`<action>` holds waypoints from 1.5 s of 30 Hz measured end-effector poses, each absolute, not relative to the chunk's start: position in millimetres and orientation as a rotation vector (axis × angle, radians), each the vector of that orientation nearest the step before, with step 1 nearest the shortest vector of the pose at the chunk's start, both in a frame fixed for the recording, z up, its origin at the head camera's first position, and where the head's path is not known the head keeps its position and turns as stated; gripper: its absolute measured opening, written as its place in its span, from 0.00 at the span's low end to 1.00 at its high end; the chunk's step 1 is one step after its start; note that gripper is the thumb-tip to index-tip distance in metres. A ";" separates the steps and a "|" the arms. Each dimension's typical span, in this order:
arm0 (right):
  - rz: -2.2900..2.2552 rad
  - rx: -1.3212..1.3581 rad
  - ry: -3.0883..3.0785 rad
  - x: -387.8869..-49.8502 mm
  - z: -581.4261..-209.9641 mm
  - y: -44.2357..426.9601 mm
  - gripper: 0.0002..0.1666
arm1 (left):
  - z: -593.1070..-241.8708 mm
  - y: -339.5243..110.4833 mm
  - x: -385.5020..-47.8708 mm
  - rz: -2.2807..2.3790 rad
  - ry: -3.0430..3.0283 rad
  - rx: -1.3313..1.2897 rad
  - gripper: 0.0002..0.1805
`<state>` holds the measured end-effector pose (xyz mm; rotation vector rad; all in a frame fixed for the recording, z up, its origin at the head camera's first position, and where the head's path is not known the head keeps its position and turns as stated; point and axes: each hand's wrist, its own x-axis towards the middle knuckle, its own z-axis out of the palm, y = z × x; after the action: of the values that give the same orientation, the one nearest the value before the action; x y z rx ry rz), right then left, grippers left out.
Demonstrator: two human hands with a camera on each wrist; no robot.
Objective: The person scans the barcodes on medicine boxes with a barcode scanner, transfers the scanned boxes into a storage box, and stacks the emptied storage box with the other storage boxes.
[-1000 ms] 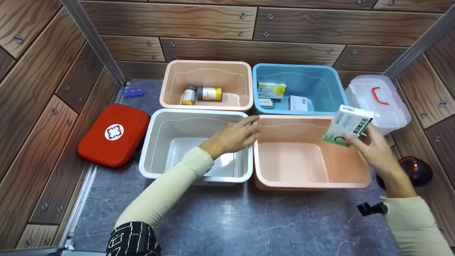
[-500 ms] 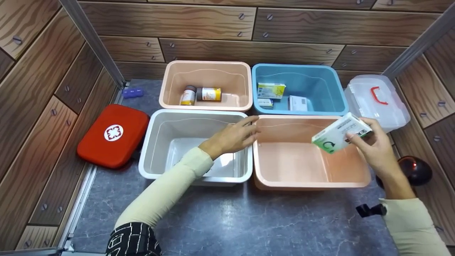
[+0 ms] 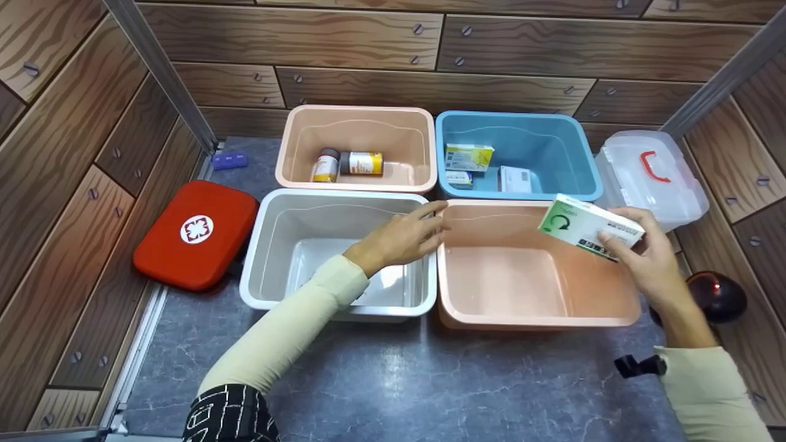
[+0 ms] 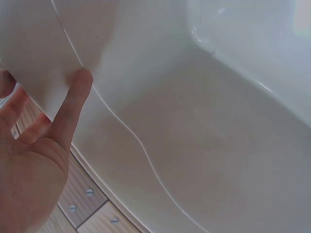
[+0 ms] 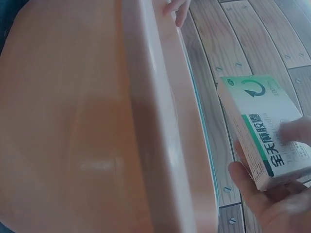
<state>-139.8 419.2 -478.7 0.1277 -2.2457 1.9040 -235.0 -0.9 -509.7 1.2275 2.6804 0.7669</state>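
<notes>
In the head view my right hand (image 3: 654,264) holds a white-and-green medicine box (image 3: 589,227) above the right side of the front peach bin (image 3: 540,320). The right wrist view shows the thumb on the printed face of the medicine box (image 5: 272,126) and fingers underneath. My left hand (image 3: 399,239) lies over the shared edge of the white bin (image 3: 258,245) and the peach bin, its fingers loosely extended. In the left wrist view one digit of the left hand (image 4: 34,165) reaches over the white bin's inner wall, while other fingers lie beyond the rim.
Behind stand a peach bin (image 3: 356,110) with two bottles (image 3: 362,163) and a blue bin (image 3: 528,120) with several medicine boxes (image 3: 468,157). A red case (image 3: 196,233) and purple pill box (image 3: 229,161) are left; a clear lidded box (image 3: 657,178) and dark round object (image 3: 717,296) are right.
My right hand has turned the medicine box, swinging its green end up and to the left, while staying above the front peach bin. The left hand has kept its place.
</notes>
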 end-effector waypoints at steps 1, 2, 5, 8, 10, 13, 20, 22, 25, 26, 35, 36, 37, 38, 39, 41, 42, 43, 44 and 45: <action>1.909 0.086 -2.227 -139.7 -479.2 420.9 0.22 | -509.5 -0.8 -234.9 0.767 2.681 1.227 0.21; 1.921 0.047 -2.198 -139.5 -479.7 423.1 0.20 | -509.3 -0.7 -234.8 0.767 2.679 1.225 0.21; 2.062 -0.030 -2.045 -137.7 -480.5 434.8 0.20 | -508.4 -0.5 -234.6 0.767 2.674 1.214 0.22; 2.194 -0.069 -1.912 -134.8 -480.9 451.1 0.23 | -507.4 -1.0 -234.1 0.759 2.672 1.193 0.22; 2.240 -0.097 -1.854 -132.1 -482.2 464.0 0.24 | -507.2 -1.2 -234.0 0.759 2.670 1.183 0.23; 2.198 -0.190 -1.838 -126.3 -486.4 482.0 0.22 | -507.5 -1.3 -233.8 0.759 2.669 1.178 0.23; 2.152 -0.487 -1.870 -108.6 -509.7 517.0 0.20 | -510.4 -1.2 -234.2 0.744 2.670 1.183 0.22; 2.189 -0.523 -1.841 -104.5 -518.0 523.2 0.20 | -510.2 -1.3 -234.2 0.742 2.675 1.189 0.22; 2.270 -0.524 -1.743 -99.3 -531.0 529.1 0.20 | -510.1 -1.6 -234.3 0.753 2.678 1.206 0.22; 2.295 -0.514 -1.714 -98.0 -535.0 530.3 0.20 | -510.3 -1.7 -234.3 0.758 2.680 1.209 0.21; 2.489 -0.569 -1.406 -92.0 -567.1 531.2 0.19 | -510.7 -2.3 -235.3 0.783 2.670 1.188 0.21; 2.510 -0.580 -1.367 -91.5 -569.9 531.2 0.19 | -510.8 -2.3 -235.5 0.781 2.670 1.184 0.21; 2.533 -0.591 -1.321 -90.7 -572.7 531.4 0.19 | -510.7 -2.1 -235.5 0.776 2.670 1.180 0.21; 2.553 -0.601 -1.282 -89.9 -575.4 531.5 0.19 | -510.8 -2.0 -235.6 0.774 2.669 1.178 0.21; 2.569 -0.608 -1.246 -89.4 -577.7 531.5 0.19 | -510.7 -2.0 -235.6 0.770 2.669 1.176 0.21; 2.600 -0.629 -1.189 -87.5 -581.7 531.7 0.19 | -510.3 -1.9 -235.4 0.769 2.667 1.174 0.22; 2.609 -0.642 -1.170 -86.8 -583.2 531.6 0.20 | -510.0 -2.1 -235.4 0.767 2.665 1.174 0.22; 2.611 -0.657 -1.159 -86.3 -584.3 531.2 0.20 | -509.8 -2.2 -235.3 0.769 2.662 1.174 0.22; 2.613 -0.666 -1.152 -85.8 -585.3 530.6 0.20 | -509.6 -2.2 -235.3 0.772 2.660 1.175 0.22; 2.618 -0.674 -1.144 -85.2 -586.0 530.0 0.20 | -509.4 -2.3 -235.2 0.775 2.658 1.175 0.22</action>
<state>-85.2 530.0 -586.0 -0.6743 -1.1436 2.6182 -235.2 -2.3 -509.4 1.1745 2.6579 0.7750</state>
